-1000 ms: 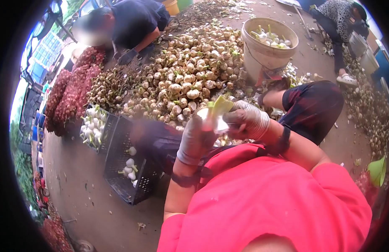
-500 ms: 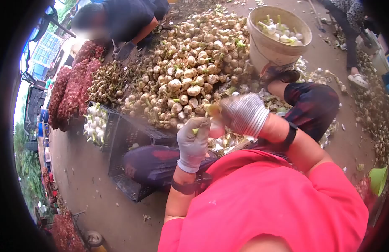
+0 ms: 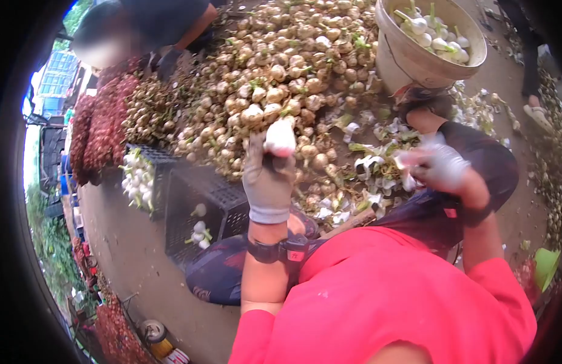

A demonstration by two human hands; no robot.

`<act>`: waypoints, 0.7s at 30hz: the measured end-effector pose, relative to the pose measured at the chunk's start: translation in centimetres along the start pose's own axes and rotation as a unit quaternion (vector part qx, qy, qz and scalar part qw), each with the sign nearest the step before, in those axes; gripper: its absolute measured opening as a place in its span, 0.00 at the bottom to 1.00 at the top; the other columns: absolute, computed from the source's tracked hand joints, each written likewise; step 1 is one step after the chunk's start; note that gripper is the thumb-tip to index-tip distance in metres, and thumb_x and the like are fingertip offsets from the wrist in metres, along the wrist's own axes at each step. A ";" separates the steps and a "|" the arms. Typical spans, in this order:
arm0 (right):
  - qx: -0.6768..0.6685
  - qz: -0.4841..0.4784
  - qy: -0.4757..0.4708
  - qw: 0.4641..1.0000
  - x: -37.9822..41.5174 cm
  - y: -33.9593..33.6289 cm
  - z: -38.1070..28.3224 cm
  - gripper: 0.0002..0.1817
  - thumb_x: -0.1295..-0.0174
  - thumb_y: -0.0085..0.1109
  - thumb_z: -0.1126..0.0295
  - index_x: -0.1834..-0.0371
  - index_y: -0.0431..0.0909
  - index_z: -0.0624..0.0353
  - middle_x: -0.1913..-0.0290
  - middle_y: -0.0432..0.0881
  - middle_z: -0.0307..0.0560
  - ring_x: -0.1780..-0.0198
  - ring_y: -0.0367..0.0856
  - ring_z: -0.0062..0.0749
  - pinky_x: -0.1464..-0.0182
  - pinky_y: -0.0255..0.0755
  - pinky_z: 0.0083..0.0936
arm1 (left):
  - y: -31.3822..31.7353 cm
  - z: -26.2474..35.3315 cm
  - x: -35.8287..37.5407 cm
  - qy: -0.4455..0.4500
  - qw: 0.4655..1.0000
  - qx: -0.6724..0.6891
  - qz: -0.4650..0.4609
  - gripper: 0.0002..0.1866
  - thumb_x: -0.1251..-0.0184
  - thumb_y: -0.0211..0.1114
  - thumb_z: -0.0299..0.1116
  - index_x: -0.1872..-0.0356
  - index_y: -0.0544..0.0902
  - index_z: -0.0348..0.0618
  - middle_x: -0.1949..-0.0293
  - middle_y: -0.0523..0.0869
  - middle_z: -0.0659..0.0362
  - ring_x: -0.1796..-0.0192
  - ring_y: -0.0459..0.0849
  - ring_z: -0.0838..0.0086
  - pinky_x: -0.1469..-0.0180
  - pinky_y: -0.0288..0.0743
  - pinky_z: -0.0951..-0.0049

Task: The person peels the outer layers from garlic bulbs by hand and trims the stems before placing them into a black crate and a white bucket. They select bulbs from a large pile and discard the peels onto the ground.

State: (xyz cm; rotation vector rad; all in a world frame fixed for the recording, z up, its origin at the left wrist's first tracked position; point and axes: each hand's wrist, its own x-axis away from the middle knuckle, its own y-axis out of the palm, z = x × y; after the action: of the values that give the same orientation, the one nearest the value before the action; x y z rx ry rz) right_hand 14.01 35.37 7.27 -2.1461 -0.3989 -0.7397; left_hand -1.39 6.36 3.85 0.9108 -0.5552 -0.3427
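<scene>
A white garlic bulb (image 3: pixel 280 138) with a pinkish underside sits in the fingers of my gloved left hand (image 3: pixel 269 185), held up in front of the garlic heap (image 3: pixel 275 73). My right hand (image 3: pixel 443 167), also gloved, is apart from it, above my bent knee and beside loose garlic skins (image 3: pixel 369 162). Motion blurs its fingers. A pale pinkish patch shows at their tips, and I cannot make out whether it is peel.
A bucket (image 3: pixel 408 64) of trimmed garlic stands at the back right. Left of my leg is a black crate (image 3: pixel 235 203) with a few bulbs inside. Red mesh sacks (image 3: pixel 105 130) lie at the left. Another person (image 3: pixel 162 21) bends over the heap's far left.
My hands were close together over the skins and are now apart. The right has swung out to the right; the left has risen slightly, its bulb now plainly visible. The view has shifted.
</scene>
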 end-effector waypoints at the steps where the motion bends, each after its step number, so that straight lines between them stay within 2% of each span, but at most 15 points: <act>1: 0.154 -0.041 0.074 0.984 -1.9 1.1 0.7 0.21 0.42 0.56 0.60 0.47 0.73 0.59 0.60 0.81 0.60 0.56 0.81 0.46 0.58 0.75 0.38 | 1.9 0.1 -1.5 -0.001 0.998 -0.047 -0.034 0.15 0.29 0.55 0.38 0.50 0.77 0.39 0.62 0.80 0.62 0.65 0.78 0.82 0.68 0.73 0.85; 2: 0.300 -0.084 0.145 0.939 -3.2 2.0 0.7 0.22 0.43 0.56 0.61 0.45 0.72 0.57 0.59 0.81 0.60 0.55 0.81 0.48 0.56 0.74 0.38 | 3.8 0.2 -3.0 0.002 0.993 -0.093 -0.068 0.14 0.30 0.55 0.34 0.49 0.77 0.38 0.62 0.80 0.62 0.63 0.78 0.81 0.65 0.74 0.84; 4: 0.132 -0.040 0.016 0.990 -5.3 1.4 -1.0 0.24 0.44 0.55 0.63 0.43 0.71 0.52 0.53 0.80 0.58 0.51 0.79 0.52 0.51 0.72 0.41 | 9.7 -0.2 -4.9 0.086 0.966 -0.175 -0.172 0.21 0.32 0.57 0.41 0.43 0.72 0.39 0.56 0.80 0.57 0.58 0.80 0.75 0.60 0.75 0.74; 6: 0.140 0.138 -0.036 0.980 -10.4 4.2 -0.8 0.26 0.50 0.56 0.67 0.43 0.71 0.52 0.50 0.79 0.58 0.51 0.79 0.51 0.51 0.73 0.41 | 14.2 0.2 -6.2 0.171 0.916 -0.223 -0.286 0.27 0.32 0.58 0.44 0.38 0.68 0.39 0.48 0.77 0.53 0.55 0.81 0.70 0.56 0.75 0.68; 8: 0.080 0.156 -0.085 0.981 -16.0 5.4 -2.5 0.27 0.49 0.53 0.68 0.42 0.69 0.55 0.44 0.75 0.59 0.47 0.77 0.51 0.48 0.72 0.40 | 13.7 0.8 -6.4 0.236 0.906 -0.259 -0.238 0.27 0.32 0.58 0.42 0.37 0.66 0.39 0.46 0.76 0.53 0.55 0.81 0.68 0.54 0.75 0.68; 10: 0.082 0.101 -0.055 0.990 -23.3 8.7 -2.3 0.28 0.47 0.52 0.71 0.38 0.67 0.54 0.43 0.74 0.58 0.45 0.76 0.50 0.46 0.71 0.40 | 9.0 1.3 -6.6 0.211 0.912 -0.312 -0.164 0.25 0.32 0.57 0.39 0.38 0.67 0.37 0.52 0.77 0.54 0.56 0.81 0.71 0.55 0.75 0.70; 12: 0.034 0.054 -0.041 0.997 -29.8 12.7 -1.4 0.26 0.47 0.52 0.72 0.41 0.71 0.56 0.44 0.76 0.58 0.45 0.77 0.50 0.45 0.72 0.39 | 4.3 0.8 -5.5 0.093 0.887 -0.452 0.036 0.22 0.34 0.59 0.30 0.40 0.69 0.36 0.57 0.78 0.58 0.64 0.78 0.80 0.64 0.75 0.80; 13: 0.079 -0.010 -0.026 0.996 -33.1 14.7 -0.2 0.22 0.48 0.54 0.71 0.47 0.78 0.56 0.48 0.79 0.59 0.48 0.79 0.51 0.46 0.73 0.39 | 2.3 0.3 -4.6 0.024 0.872 -0.486 0.061 0.23 0.35 0.60 0.30 0.40 0.69 0.36 0.58 0.79 0.58 0.65 0.77 0.80 0.63 0.75 0.80; 14: 0.079 -0.016 -0.030 0.996 -33.6 14.2 -0.3 0.22 0.48 0.54 0.71 0.47 0.78 0.56 0.48 0.79 0.59 0.48 0.79 0.51 0.46 0.73 0.39 | 0.3 -0.4 -3.6 -0.048 0.852 -0.513 0.087 0.23 0.35 0.61 0.31 0.41 0.70 0.35 0.58 0.79 0.58 0.65 0.76 0.81 0.62 0.74 0.81; 16: 0.104 -0.045 0.033 0.993 -32.4 13.5 -1.4 0.17 0.50 0.56 0.71 0.55 0.82 0.56 0.54 0.81 0.61 0.51 0.80 0.51 0.48 0.74 0.39 | -5.4 -3.0 -1.6 -0.047 0.850 -0.510 0.123 0.26 0.39 0.65 0.32 0.41 0.70 0.35 0.52 0.78 0.54 0.57 0.78 0.76 0.55 0.75 0.78; 17: 0.028 0.048 0.028 0.998 -31.8 13.2 -1.5 0.18 0.51 0.58 0.70 0.55 0.82 0.55 0.54 0.81 0.60 0.51 0.80 0.52 0.50 0.75 0.38 | -8.0 -3.9 -1.3 0.001 0.789 -0.606 0.101 0.28 0.41 0.67 0.32 0.40 0.69 0.34 0.47 0.75 0.51 0.51 0.77 0.72 0.51 0.75 0.76; 18: -0.023 0.103 -0.012 0.994 -29.3 11.9 -2.1 0.18 0.52 0.59 0.72 0.55 0.81 0.57 0.56 0.82 0.57 0.55 0.82 0.46 0.53 0.76 0.34 | -9.8 -4.7 -1.2 0.050 0.715 -0.693 0.075 0.31 0.43 0.68 0.32 0.39 0.68 0.34 0.42 0.72 0.48 0.45 0.76 0.69 0.47 0.74 0.73; 19: -0.148 0.109 -0.062 0.981 -27.2 11.2 -2.2 0.18 0.52 0.58 0.73 0.55 0.81 0.57 0.58 0.83 0.54 0.58 0.83 0.40 0.56 0.76 0.30 | -10.4 -5.4 -1.5 -0.007 0.749 -0.654 0.108 0.37 0.45 0.70 0.34 0.35 0.63 0.36 0.39 0.70 0.50 0.46 0.76 0.69 0.43 0.71 0.72; 20: -0.270 0.112 -0.111 0.950 -25.0 10.5 -2.6 0.18 0.52 0.58 0.75 0.54 0.80 0.58 0.59 0.84 0.51 0.61 0.83 0.34 0.58 0.76 0.27 | -9.2 -5.6 -1.9 -0.027 0.789 -0.606 0.099 0.38 0.47 0.70 0.29 0.34 0.62 0.38 0.37 0.64 0.46 0.41 0.73 0.64 0.43 0.73 0.68; 21: -0.341 0.054 -0.094 0.934 -21.8 8.4 -4.3 0.20 0.51 0.56 0.76 0.51 0.78 0.59 0.60 0.83 0.48 0.63 0.81 0.29 0.59 0.76 0.24 | -7.2 -5.3 -1.7 0.006 0.787 -0.614 0.066 0.38 0.48 0.70 0.28 0.34 0.62 0.39 0.38 0.65 0.47 0.41 0.73 0.66 0.43 0.73 0.68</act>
State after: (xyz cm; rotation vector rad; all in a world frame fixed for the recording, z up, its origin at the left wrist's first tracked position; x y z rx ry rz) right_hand -0.30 26.15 -9.27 -2.8816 -0.1181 -0.6698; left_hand 0.03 6.52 -5.11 -0.4005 -0.2674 -0.4710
